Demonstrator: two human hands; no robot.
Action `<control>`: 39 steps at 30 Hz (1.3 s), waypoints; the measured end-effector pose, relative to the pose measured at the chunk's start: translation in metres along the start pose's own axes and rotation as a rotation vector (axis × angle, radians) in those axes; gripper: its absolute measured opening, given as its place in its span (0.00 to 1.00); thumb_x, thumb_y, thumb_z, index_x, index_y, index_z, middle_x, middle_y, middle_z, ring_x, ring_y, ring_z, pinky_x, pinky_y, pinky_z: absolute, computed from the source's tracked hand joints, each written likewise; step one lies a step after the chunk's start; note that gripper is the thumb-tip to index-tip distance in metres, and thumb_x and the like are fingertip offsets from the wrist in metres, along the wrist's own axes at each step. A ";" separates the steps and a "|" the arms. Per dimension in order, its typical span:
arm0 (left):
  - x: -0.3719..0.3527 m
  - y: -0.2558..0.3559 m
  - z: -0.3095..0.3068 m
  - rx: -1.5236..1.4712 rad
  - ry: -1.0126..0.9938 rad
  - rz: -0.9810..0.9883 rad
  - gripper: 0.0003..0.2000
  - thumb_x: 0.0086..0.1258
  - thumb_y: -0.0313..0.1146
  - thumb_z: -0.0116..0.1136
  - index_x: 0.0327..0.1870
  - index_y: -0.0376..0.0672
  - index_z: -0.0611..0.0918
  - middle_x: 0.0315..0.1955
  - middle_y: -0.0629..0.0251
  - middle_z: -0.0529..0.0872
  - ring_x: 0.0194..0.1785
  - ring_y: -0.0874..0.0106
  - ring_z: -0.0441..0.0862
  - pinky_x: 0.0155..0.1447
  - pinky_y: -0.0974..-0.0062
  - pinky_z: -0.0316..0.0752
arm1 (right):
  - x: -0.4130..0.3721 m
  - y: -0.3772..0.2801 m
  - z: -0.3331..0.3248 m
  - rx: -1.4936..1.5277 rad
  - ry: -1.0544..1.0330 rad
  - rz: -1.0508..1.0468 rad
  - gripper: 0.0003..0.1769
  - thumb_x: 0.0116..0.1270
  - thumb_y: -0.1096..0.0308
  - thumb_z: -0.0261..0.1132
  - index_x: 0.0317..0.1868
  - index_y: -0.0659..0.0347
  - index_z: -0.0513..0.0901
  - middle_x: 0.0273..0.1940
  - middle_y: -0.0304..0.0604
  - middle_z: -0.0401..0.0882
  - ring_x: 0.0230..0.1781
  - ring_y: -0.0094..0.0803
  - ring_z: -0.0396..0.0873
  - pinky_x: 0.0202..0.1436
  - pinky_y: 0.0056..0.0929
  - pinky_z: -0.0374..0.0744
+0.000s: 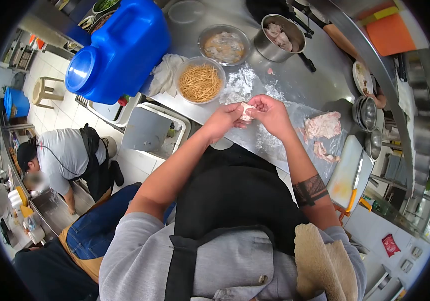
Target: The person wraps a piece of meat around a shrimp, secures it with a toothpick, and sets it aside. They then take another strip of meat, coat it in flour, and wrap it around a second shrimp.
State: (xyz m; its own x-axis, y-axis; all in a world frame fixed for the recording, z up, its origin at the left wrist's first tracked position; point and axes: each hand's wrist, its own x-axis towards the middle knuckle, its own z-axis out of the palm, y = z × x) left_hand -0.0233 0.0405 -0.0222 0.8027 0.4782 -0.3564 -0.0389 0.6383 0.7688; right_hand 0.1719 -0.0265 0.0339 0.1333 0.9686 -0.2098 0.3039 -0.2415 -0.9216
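A small pale piece (246, 112), probably meat, is above the tabletop's (320, 75) near edge, pinched in the closed grip of left hand (224, 120) and right hand (271, 113); it should be light, soft, perhaps slippery, best held gently by its edges.

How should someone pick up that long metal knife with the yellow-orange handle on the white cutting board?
Probably by the yellow-orange handle, from the person's side: the knife lies flat, handle toward them, blade pointing away along the white cutting board. The right hand looks nearer, though it is pinching a small pale piece. I can't tell which blade edge is sharp.
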 end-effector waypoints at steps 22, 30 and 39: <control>-0.075 0.015 -0.008 -0.010 0.088 0.132 0.21 0.71 0.24 0.69 0.63 0.39 0.75 0.44 0.68 0.84 0.43 0.78 0.82 0.49 0.76 0.79 | 0.151 -0.092 0.069 -1.125 -0.249 -0.685 0.10 0.63 0.75 0.68 0.41 0.53 0.93 0.49 0.46 0.82 0.58 0.49 0.79 0.57 0.47 0.82; -0.091 0.030 -0.009 -0.473 0.220 0.121 0.19 0.71 0.22 0.71 0.60 0.41 0.77 0.38 0.69 0.83 0.38 0.78 0.81 0.41 0.76 0.77 | 0.157 -0.094 0.073 -1.361 -0.312 -0.588 0.13 0.62 0.71 0.70 0.45 0.51 0.94 0.57 0.48 0.82 0.65 0.49 0.79 0.65 0.47 0.84; -0.078 0.022 -0.010 -0.163 0.225 0.251 0.18 0.70 0.21 0.71 0.56 0.44 0.77 0.36 0.71 0.82 0.30 0.79 0.77 0.32 0.78 0.71 | 0.148 -0.082 0.064 -1.156 -0.229 -0.628 0.11 0.60 0.73 0.70 0.43 0.53 0.93 0.54 0.48 0.82 0.63 0.50 0.79 0.62 0.50 0.82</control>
State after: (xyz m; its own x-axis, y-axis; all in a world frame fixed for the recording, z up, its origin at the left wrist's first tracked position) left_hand -0.0930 0.0234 0.0175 0.6059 0.7411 -0.2893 -0.3269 0.5635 0.7587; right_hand 0.1064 0.1407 0.0579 -0.4485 0.8937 -0.0097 0.8896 0.4454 -0.1010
